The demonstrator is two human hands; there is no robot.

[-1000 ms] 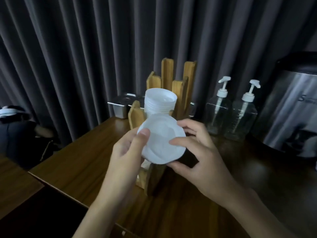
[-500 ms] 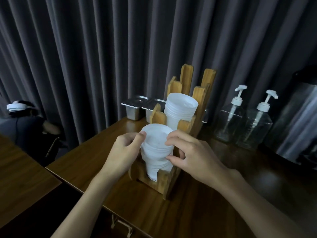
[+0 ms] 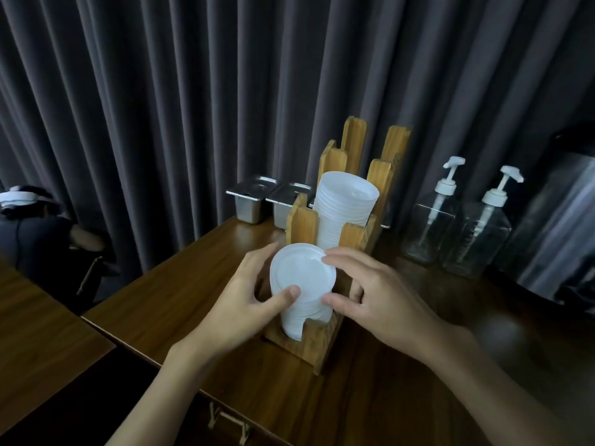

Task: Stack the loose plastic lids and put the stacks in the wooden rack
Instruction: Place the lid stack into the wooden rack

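Observation:
A stack of white plastic lids (image 3: 301,278) stands in the front slot of the wooden rack (image 3: 314,338) on the dark wooden counter. My left hand (image 3: 241,304) holds the stack from the left, thumb on its near side and fingers behind it. My right hand (image 3: 370,294) pinches the stack's right edge between thumb and forefinger. A taller stack of white lids (image 3: 344,210) fills the rack's middle slot. The tall rear posts (image 3: 354,143) of the rack hold nothing that I can see.
Two clear pump bottles (image 3: 431,220) (image 3: 479,233) stand right of the rack, and a large steel urn (image 3: 560,226) is at the far right. Small steel containers (image 3: 251,201) sit behind the rack by the dark curtain. A person (image 3: 29,226) sits at the far left.
The lids went from being held up in front of me down into the rack's front slot. Both hands stay on the stack, and my view has shifted left.

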